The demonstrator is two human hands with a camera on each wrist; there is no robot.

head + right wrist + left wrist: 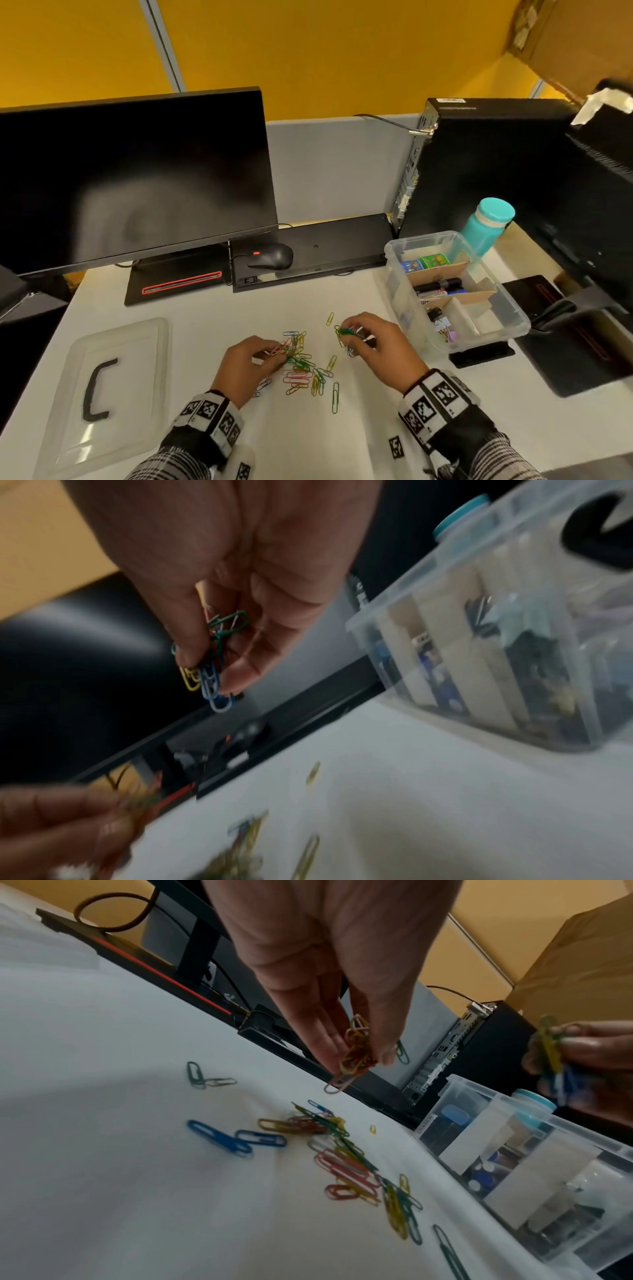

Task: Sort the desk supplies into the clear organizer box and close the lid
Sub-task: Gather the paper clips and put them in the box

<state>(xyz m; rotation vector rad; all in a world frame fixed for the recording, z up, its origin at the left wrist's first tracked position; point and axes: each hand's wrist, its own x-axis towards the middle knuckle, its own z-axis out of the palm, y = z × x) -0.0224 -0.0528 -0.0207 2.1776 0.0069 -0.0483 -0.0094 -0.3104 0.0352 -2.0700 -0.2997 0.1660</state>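
Observation:
Several coloured paper clips (pixel 303 368) lie scattered on the white desk (pixel 205 315). My left hand (pixel 253 359) pinches a bunch of yellow and red clips (pixel 356 1053) just above the pile. Right of the pile, my right hand (pixel 373 342) pinches a bunch of green, blue and yellow clips (pixel 212 664), a little above the desk. The clear organizer box (pixel 513 329) stands open at the right, with cardboard dividers, markers (pixel 438 286) and binder clips (pixel 443 325) inside. Its clear lid (pixel 113 394) with a black handle lies flat at the left.
A dark monitor (pixel 133 178) and its stand sit at the back left. A black mouse (pixel 272 256) rests on a black keyboard (pixel 325 246). A teal bottle (pixel 488 224) and a black computer tower (pixel 479 164) stand behind the box.

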